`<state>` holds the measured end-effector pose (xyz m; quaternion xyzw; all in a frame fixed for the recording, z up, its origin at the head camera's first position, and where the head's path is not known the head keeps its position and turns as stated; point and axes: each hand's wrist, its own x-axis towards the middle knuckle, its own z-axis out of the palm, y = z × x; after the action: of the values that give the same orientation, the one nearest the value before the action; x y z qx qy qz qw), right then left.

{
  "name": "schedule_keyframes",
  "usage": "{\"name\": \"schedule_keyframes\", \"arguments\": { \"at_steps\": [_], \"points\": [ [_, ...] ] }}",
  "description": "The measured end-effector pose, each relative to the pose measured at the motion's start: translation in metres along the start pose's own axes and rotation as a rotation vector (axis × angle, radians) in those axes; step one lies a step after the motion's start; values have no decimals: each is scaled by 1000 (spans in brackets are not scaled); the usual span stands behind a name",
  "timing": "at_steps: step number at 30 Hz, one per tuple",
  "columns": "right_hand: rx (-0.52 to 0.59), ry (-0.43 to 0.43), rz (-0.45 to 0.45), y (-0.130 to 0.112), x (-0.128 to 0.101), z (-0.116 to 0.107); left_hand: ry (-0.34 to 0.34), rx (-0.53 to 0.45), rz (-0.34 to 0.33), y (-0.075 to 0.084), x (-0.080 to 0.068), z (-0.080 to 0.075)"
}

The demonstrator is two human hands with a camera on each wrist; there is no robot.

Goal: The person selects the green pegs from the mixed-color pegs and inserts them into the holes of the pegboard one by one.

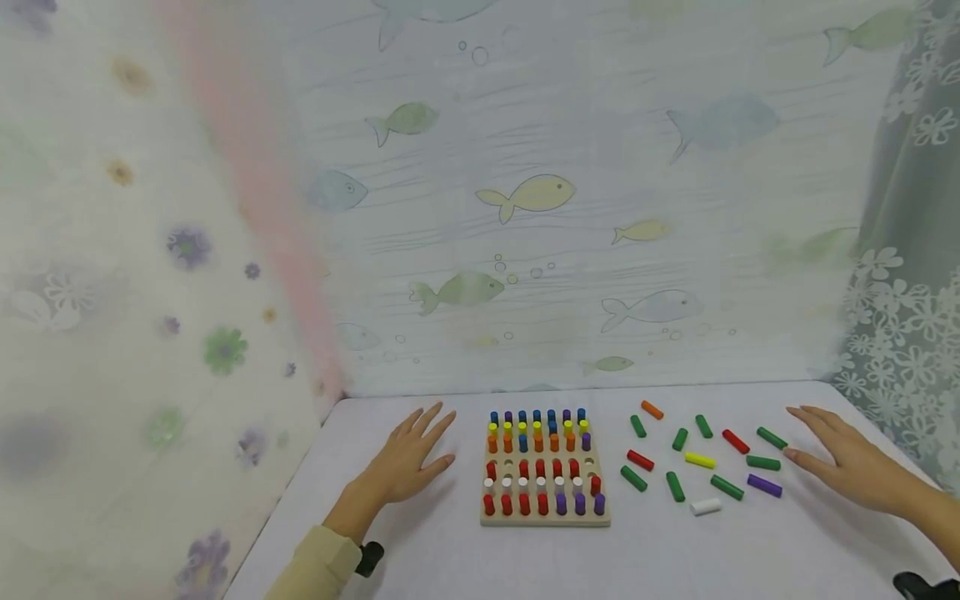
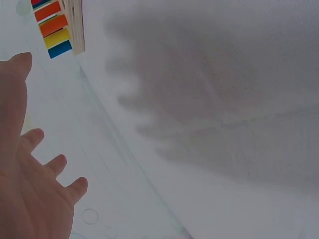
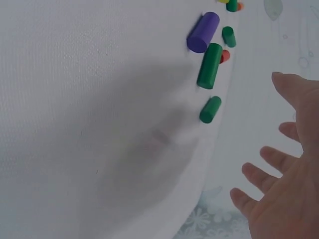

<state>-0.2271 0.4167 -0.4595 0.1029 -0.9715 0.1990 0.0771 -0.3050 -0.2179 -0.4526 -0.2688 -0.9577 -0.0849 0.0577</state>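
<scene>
A wooden pegboard (image 1: 545, 522) with rows of coloured pegs stands on the white table between my hands. Its rows hold blue, yellow, orange, red, white and purple pegs, and a few holes show bare in the row of red ones. My left hand (image 1: 405, 462) is spread to the left of the board, apart from it, holding nothing. On the right, my right hand (image 1: 855, 467) hovers with extended fingers beside the loose pegs, nearest to a green peg (image 1: 772, 438), a second green peg (image 1: 763, 463) and a purple peg (image 1: 765, 486). Nothing is in its grasp.
Several green pegs lie scattered right of the board, with red ones, a yellow peg (image 1: 699, 460), an orange peg (image 1: 652, 410) and a white peg (image 1: 705, 507). Behind the table hangs a fish-patterned curtain (image 1: 525, 250); a flowered cloth (image 1: 150, 333) hangs at the left.
</scene>
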Motion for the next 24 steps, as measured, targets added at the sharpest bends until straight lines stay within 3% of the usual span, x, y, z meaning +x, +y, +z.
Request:
{"name": "schedule_keyframes", "arguments": {
  "at_steps": [14,24],
  "points": [
    [65,-23,114,10,5,5,-33,-132,-31,6,5,11],
    [102,-16,174,12,11,11,-68,-195,2,14,8,22]
  ]
}}
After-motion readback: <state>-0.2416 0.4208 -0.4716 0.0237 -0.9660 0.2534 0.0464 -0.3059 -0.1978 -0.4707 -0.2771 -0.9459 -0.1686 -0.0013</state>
